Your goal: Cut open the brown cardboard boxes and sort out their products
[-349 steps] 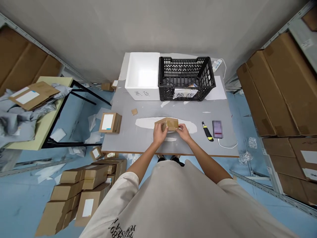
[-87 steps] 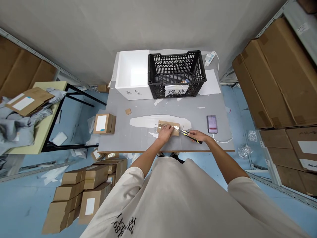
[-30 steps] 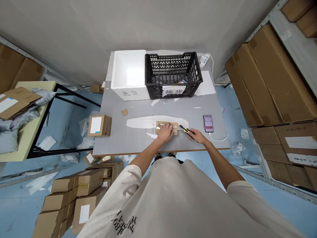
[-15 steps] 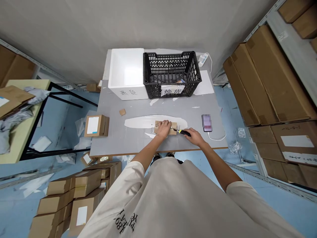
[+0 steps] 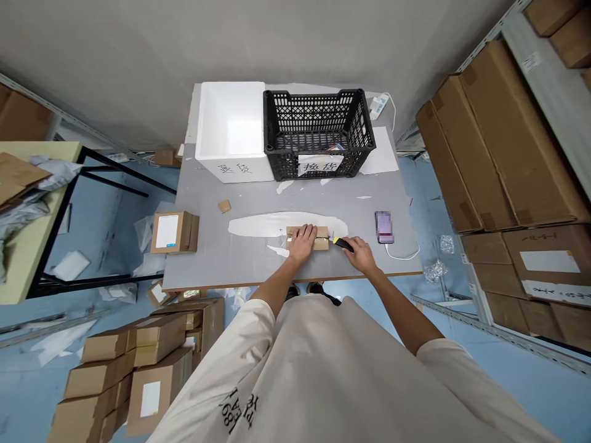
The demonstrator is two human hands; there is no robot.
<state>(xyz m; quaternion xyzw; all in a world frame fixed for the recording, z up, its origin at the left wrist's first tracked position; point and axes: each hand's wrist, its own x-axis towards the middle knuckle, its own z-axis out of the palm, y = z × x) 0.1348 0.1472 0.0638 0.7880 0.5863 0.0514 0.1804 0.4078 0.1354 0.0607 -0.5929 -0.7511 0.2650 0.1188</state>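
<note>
A: Small cardboard carton [image 5: 322,240]: loc?

B: Flat on grey tabletop [image 5: 217,261], nr front edge, approx. mid, partly over whitish patch [image 5: 258,225].

A: Hands?

B: L hand [image 5: 302,242]: palm down, laid over carton's top, toward L half. R hand [image 5: 360,253]: wrapped round handle of black-and-yellow utility knife [image 5: 343,244], blade end at carton's R end. Touching or just beside? Can't tell.

A: Handling?

B: Carton: prob. light, fairly stiff, but crushable if pressed hard; maybe slick on glossy tape. Fragility: can't tell w/ contents out of sight. Best held by long sides or L end, clear of blade. Knife: prob. light, rigid; handle only.

A: Orientation?

B: Carton: long axis L–R, approx. parallel to table's front edge. Knife: pointing L & slightly away from body, butt toward R palm.
</note>
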